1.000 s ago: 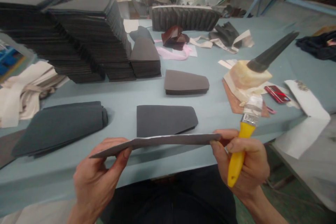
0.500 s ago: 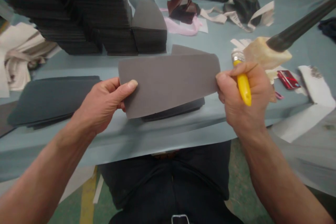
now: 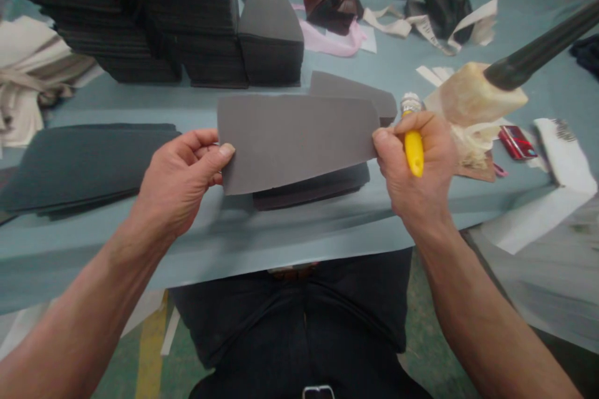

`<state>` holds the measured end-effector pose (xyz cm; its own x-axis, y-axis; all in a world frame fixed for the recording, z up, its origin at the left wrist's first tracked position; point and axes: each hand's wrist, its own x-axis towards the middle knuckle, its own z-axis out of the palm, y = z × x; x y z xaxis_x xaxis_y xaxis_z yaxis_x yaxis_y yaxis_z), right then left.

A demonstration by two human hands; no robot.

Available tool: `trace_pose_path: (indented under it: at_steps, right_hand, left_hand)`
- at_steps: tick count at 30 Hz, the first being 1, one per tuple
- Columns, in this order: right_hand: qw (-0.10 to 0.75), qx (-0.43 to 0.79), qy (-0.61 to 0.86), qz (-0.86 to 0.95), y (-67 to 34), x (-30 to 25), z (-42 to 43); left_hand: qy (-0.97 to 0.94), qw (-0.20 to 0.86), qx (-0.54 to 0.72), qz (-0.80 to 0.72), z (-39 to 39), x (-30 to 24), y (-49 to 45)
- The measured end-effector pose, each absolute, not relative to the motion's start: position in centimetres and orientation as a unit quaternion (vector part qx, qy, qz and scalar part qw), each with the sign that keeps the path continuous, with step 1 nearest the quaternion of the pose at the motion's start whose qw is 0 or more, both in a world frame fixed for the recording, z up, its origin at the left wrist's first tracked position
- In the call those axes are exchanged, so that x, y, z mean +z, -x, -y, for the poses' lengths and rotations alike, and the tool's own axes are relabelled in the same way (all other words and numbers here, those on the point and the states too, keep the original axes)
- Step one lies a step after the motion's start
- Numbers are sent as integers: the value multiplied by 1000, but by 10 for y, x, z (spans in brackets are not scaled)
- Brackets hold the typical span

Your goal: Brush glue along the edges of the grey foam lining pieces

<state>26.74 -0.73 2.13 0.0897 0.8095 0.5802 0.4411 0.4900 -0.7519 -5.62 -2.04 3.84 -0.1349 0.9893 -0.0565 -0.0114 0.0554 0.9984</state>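
A flat grey tapered sheet (image 3: 294, 143), its exact material unclear, is stretched between my hands above the table. My left hand (image 3: 180, 177) pinches its left end, thumb on top. At the narrower right end, my right hand (image 3: 416, 162) grips the corner between thumb and finger. That same hand also keeps a yellow-handled brush (image 3: 414, 149) tucked in its fingers, the metal collar pointing up and away. Beneath the sheet lies a small stack of dark pieces (image 3: 318, 187), partly covered. Behind it rests another stack of grey pieces (image 3: 355, 87), also partly hidden.
Tall black stacks (image 3: 187, 25) stand at the back left. Dark green sheets (image 3: 88, 162) lie to the left. On the right are a glue-crusted container (image 3: 468, 96) with a thick black handle (image 3: 547, 50), a red packet (image 3: 517, 142) and white strips (image 3: 561, 162). Leather scraps (image 3: 332, 3) lie behind.
My right hand has shifted left with the brush, and the sheet's right end has moved left with it. The sheet is tilted slightly differently. The whole view has shifted a little.
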Motion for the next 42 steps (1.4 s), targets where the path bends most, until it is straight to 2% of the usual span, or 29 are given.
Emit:
trace_pose_path:
  at_steps: [5,8,12,25,42]
  right_hand:
    - [599,164,480,620,-261,15,5]
    - [597,136,482,627,-260,18,5]
    - [581,136,488,637,-264,21,10]
    - [567,151,484,649,-294,-12,4]
    - [553,162,508,641,-286,-2,3]
  left_hand:
    - [-516,368,563,-530,19,38,53]
    - [-589,287,538,-529,17,44,52]
    - [-627,243,505,-541,15,47,51]
    - [-672,283,459,-508,10,28,48]
    - [-649,269,434,-564,18,15,48]
